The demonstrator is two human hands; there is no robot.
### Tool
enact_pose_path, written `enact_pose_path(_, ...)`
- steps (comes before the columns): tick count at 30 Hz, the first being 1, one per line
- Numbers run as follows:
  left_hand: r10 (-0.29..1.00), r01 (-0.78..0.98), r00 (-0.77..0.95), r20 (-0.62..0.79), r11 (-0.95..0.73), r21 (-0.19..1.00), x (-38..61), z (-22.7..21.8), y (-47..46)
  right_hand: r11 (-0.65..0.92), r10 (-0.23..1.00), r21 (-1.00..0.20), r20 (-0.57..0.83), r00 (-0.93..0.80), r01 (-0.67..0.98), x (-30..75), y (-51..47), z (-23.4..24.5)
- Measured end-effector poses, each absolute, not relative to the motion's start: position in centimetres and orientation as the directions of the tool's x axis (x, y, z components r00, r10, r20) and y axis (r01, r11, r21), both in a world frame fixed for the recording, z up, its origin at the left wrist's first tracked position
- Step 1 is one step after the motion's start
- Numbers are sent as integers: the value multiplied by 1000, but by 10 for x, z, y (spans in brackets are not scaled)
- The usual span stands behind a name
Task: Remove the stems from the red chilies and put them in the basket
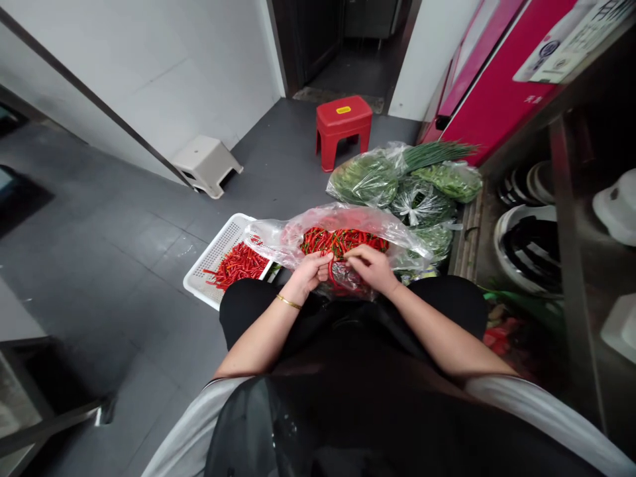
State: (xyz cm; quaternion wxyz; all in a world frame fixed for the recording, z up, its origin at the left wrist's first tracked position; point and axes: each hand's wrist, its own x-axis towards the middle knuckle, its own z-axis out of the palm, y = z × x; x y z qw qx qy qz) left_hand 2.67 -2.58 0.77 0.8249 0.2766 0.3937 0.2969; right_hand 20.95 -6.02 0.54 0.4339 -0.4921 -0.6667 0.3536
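An open clear plastic bag [407, 245] full of red chili peppers [342, 240] with green stems lies before my knees. Over its near edge, my left hand [313, 270] is closed in a pinch on a red chili pepper. Close beside it on the right, my right hand [373, 267] has its fingers drawn together by the peppers; what its fingertips hold is too small to make out. To the left of the bag, a white perforated basket [209, 260] holds a heap of red chili peppers [242, 266], partly covered by the bag's edge.
Bagged green vegetables [365, 177] and long green stalks [437, 154] lie beyond the bag on the right. A red stool [344, 119] and a white stool [206, 162] stand farther off. A metal shelf [579, 278] with containers lines the right side.
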Motion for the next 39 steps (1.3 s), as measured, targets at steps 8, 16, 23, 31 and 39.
enact_pose_path(8, 788, 41, 516, -335, 368, 929, 25, 28, -42, -207, 891, -964, -256, -375, 167, 206, -44, 13)
enact_pose_path(16, 614, -30, 681, -399, 568, 823, 25, 19, -69, 263, 886, -900, 83, -456, 347, 204, -80, 14)
enact_pose_path(23, 505, -195, 705, -498, 813, 549, 30, 10, -64, 306, 947, -308, 197, -254, 901, 237, -54, 8)
enact_pose_path(31, 676, -97, 606, -420, 587, 804, 28, 30, -8, 203, 893, -111, -387, -231, 973, 229, 9, 2)
enact_pose_path(39, 858, 306, 513, 26, -211, 928, 57, -3, 2, 51, 946, -941, -62, -318, 334, 238, -25, 27)
